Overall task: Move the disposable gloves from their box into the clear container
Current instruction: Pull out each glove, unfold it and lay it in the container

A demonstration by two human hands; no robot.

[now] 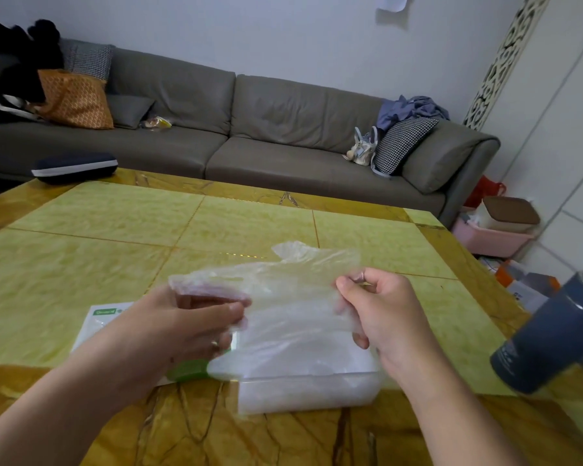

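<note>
Currently: thin crinkly translucent gloves [283, 290] pinched between left hand [182, 327] and right hand [381, 311], above rectangular clear container [303, 391], flat white-green box [105, 321] alongside, glossy stone table [115, 230].

Beneath my left hand [186, 324], the flat white-and-green cardboard glove box [96, 322] is mostly hidden; only its far corner and a green edge show, and its print is too small to read. The filmy clear plastic gloves [283, 290] I pinch veil my left fingertips [209, 294] and blur the clear rectangular plastic container [307, 391] below. Right of my right hand [381, 307], the dark blue cylindrical tumbler [549, 334] is blurred and cut off by the edge.
</note>
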